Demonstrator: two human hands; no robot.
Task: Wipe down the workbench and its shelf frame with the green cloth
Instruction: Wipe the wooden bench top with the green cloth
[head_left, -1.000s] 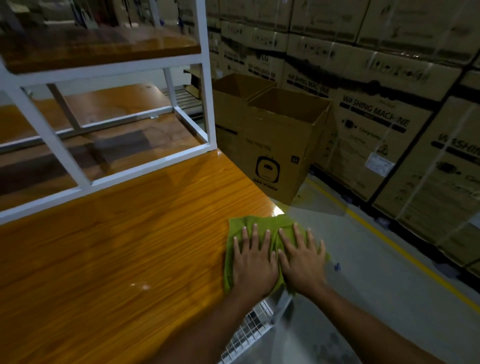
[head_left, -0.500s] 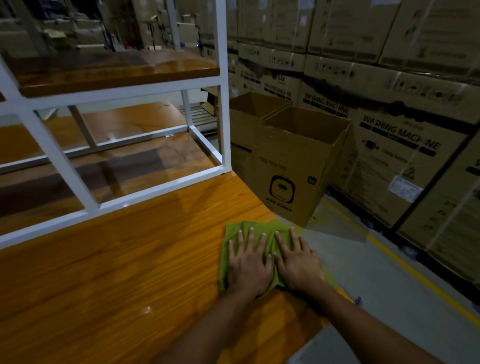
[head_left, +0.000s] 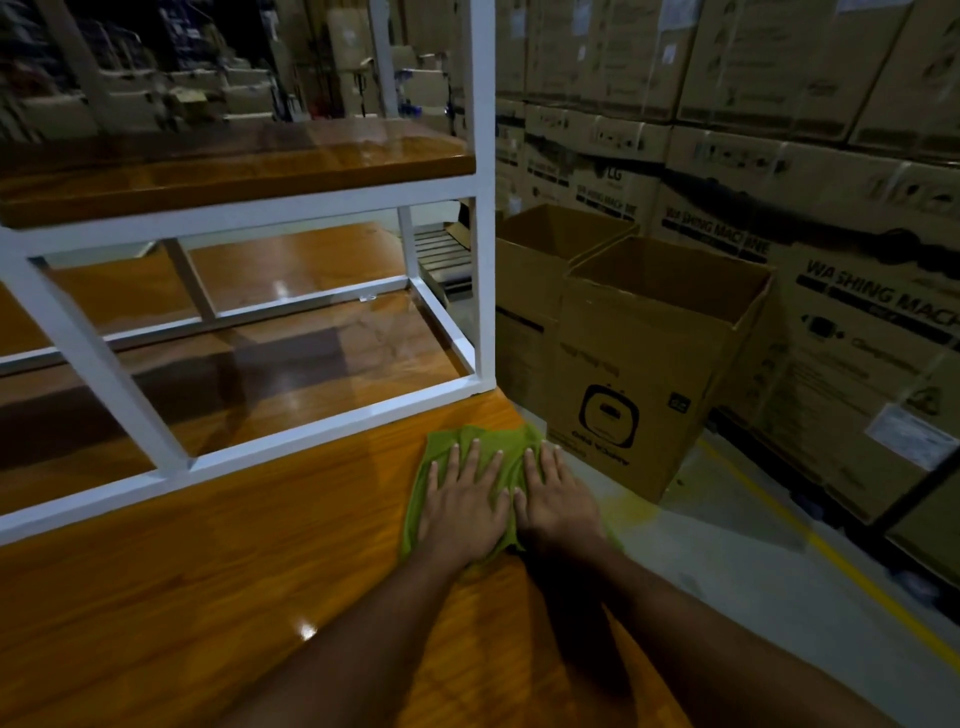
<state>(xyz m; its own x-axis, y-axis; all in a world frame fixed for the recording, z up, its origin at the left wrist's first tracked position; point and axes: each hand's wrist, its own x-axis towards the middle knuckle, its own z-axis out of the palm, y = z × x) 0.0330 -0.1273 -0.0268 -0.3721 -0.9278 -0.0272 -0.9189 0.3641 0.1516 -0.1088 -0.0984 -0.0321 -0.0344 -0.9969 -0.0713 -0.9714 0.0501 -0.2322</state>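
The green cloth (head_left: 470, 441) lies flat on the glossy wooden workbench (head_left: 234, 571), near its right edge and just short of the white shelf frame's corner post. My left hand (head_left: 462, 506) and my right hand (head_left: 556, 501) press side by side on the cloth, palms down, fingers spread and pointing away from me. The white shelf frame (head_left: 483, 208) stands on the bench behind the cloth, with a wooden shelf board (head_left: 234, 161) across its upper tier. Most of the cloth is hidden under my hands.
Two open cardboard boxes (head_left: 654, 364) stand on the floor right of the bench. Stacked washing-machine cartons (head_left: 831, 182) form a wall behind them. A yellow line (head_left: 831, 556) runs along the grey floor. Dim warehouse racks lie beyond the shelf frame.
Both hands have pushed the cloth forward along the bench's right edge, from near the front corner toward the shelf frame's corner post.
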